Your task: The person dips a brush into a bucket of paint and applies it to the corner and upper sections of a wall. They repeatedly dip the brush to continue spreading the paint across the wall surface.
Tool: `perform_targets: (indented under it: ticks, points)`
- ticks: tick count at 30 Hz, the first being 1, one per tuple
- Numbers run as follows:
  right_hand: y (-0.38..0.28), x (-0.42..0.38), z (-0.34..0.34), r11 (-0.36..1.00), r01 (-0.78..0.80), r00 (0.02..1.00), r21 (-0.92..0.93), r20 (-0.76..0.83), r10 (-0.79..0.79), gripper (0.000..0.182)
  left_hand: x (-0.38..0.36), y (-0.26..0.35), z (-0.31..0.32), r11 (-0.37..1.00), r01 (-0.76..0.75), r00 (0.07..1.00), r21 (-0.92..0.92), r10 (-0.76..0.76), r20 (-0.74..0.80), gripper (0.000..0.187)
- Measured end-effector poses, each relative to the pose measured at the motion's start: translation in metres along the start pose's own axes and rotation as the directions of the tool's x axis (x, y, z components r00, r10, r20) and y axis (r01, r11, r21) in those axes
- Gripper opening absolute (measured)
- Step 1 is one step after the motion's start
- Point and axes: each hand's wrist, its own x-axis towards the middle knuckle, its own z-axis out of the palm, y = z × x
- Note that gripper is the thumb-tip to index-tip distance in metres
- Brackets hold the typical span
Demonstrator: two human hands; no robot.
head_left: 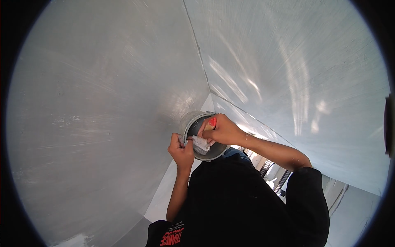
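Observation:
A grey bucket (190,122) is tilted in front of my chest, its mouth towards me and its inside dark grey. My left hand (181,151) is closed on the bucket's rim at the left, thumb over the edge. Over the opening, my right hand (224,129) is wrapped round a paintbrush (210,124) with a wooden, red-ended handle. Its broad whitish head (200,144) points down into the bucket, close to my left thumb. Part of the handle is hidden by my fingers.
A grey coated wall (90,103) rises at the left. Another wall (263,53) with glossy streaks meets it in a corner ahead. Below my right arm, several long objects and clutter (273,177) show lower down.

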Motion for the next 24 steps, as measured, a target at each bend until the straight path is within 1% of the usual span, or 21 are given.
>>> perform_targets:
  ticks: [2, 3, 5, 6, 8, 11, 14, 18, 20, 23, 24]
  points:
    - [0.001, -0.006, 0.003, 0.999, 0.043, 0.997, -0.001, -0.066, -0.043, 0.015, 0.001, 0.001, -0.004, 1.000, -0.005, 1.000, -0.005, 0.005, 0.029, 0.034]
    - [-0.001, -0.009, 0.003, 0.989, 0.113, 0.989, -0.090, -0.081, -0.121, 0.015, 0.001, 0.001, -0.007, 1.000, -0.004, 0.999, -0.010, 0.004, 0.046, 0.035]
    - [-0.008, -0.006, -0.006, 0.932, 0.242, 0.957, -0.269, -0.090, -0.275, 0.014, 0.009, 0.000, -0.001, 0.999, -0.005, 1.000, -0.032, 0.006, 0.029, 0.035]
    - [-0.010, -0.006, -0.007, 0.897, 0.268, 0.948, -0.352, -0.068, -0.310, 0.013, 0.010, 0.001, -0.002, 0.999, -0.010, 1.000, -0.043, 0.011, 0.023, 0.035]
    - [-0.014, -0.007, -0.013, 0.801, 0.318, 0.926, -0.508, -0.015, -0.377, 0.011, 0.011, 0.003, -0.001, 0.999, -0.047, 0.999, -0.008, 0.047, 0.010, 0.035]
    - [-0.022, -0.004, -0.014, 0.799, 0.209, 0.972, -0.564, 0.031, -0.233, 0.012, 0.017, 0.005, 0.006, 0.996, -0.089, 0.996, 0.002, 0.089, -0.023, 0.034]
    - [-0.009, -0.004, -0.009, 0.864, 0.271, 0.955, -0.425, 0.005, -0.297, 0.012, 0.013, 0.006, 0.009, 0.994, -0.105, 0.993, -0.009, 0.104, -0.058, 0.032]
    - [0.002, -0.006, 0.001, 0.963, 0.175, 0.979, -0.203, -0.065, -0.192, 0.012, 0.004, 0.008, 0.010, 0.994, -0.108, 0.993, -0.013, 0.107, -0.053, 0.031]
    - [0.007, -0.006, 0.005, 0.995, 0.082, 0.993, -0.051, -0.086, -0.086, 0.013, -0.001, 0.009, 0.009, 0.997, -0.076, 0.997, 0.006, 0.076, -0.034, 0.032]
    - [0.012, -0.010, 0.009, 0.996, 0.064, 0.986, 0.064, -0.159, -0.053, 0.014, -0.006, 0.004, 0.002, 0.998, -0.068, 0.997, 0.018, 0.068, -0.031, 0.034]
    - [0.012, -0.012, 0.009, 0.993, 0.087, 0.982, 0.085, -0.175, -0.071, 0.014, -0.007, 0.001, -0.001, 0.997, -0.069, 0.997, 0.021, 0.069, -0.034, 0.034]
